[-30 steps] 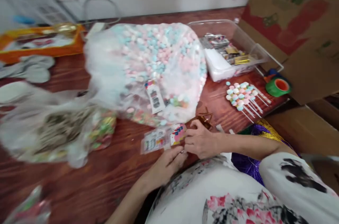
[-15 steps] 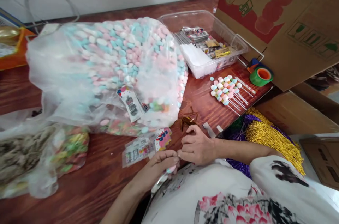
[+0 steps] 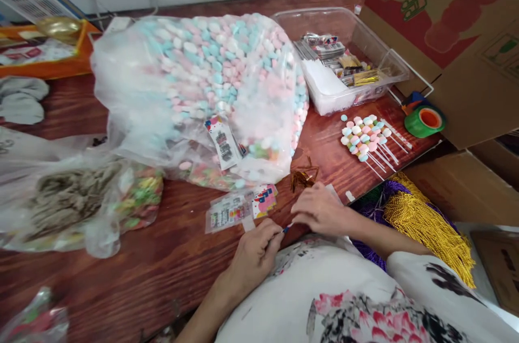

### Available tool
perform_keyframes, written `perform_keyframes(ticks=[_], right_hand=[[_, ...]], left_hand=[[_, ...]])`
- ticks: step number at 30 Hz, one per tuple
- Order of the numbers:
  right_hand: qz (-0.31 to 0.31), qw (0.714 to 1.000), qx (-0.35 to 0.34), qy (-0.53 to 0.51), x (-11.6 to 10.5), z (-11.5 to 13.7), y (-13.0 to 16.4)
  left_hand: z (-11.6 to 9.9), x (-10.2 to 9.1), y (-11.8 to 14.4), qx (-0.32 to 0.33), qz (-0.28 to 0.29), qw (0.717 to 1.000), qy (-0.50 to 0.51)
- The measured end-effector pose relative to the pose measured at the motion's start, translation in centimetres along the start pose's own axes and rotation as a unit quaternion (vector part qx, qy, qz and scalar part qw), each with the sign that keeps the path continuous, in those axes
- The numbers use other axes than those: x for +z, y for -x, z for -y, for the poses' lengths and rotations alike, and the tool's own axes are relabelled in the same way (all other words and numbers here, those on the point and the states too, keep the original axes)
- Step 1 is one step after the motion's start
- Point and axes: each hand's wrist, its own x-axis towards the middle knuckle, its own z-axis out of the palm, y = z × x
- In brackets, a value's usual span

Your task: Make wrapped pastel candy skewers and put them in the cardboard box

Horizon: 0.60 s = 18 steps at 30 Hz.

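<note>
My left hand is closed in a pinch near the table's front edge, against the white shirt. A small blue tip pokes out from its thumb and forefinger; the rest is hidden in the hand. Just to the right, my right hand has its fingers curled, their tips close to that blue tip. What they pinch is too small to make out. Gold twist ties lie just beyond the right hand. Printed clear packets and cards lie beyond the left hand.
A big bag of pastel marshmallows fills the middle. Marshmallow sticks lie at the right, near green tape. Behind stands a clear plastic tub of packets. A carton borders the right; a candy bag lies left.
The view has shifted left, so the table things sit further right. My hands have drawn slightly apart. The pink and blue candy in clear wrap under my left hand is now out of sight.
</note>
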Motion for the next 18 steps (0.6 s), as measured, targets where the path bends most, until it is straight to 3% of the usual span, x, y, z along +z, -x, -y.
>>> perform_keyframes(ticks=[4,6,9,15,18], right_hand=[[-0.124,0.982,0.125,0.069,-3.5,-4.6,-1.3],[-0.104,0.971,0.182,0.115,-4.1,-6.6,-1.8],[-0.040,0.964,0.208,0.162,-3.9,-7.8,-2.5],[0.033,0.943,0.172,0.284,-2.8,-6.9,-3.8],[0.031,0.945,0.142,0.294,-2.9,-7.4,-4.1]], left_hand=[[0.0,-0.7,0.5,-0.080,-0.061,0.986,0.131],[0.0,-1.0,0.9,-0.117,-0.098,0.970,0.190],[0.1,-1.1,1.4,-0.150,-0.135,0.951,0.235],[0.0,-0.8,1.5,-0.130,-0.124,0.955,0.234],[0.0,-0.8,1.4,-0.137,-0.115,0.950,0.256]])
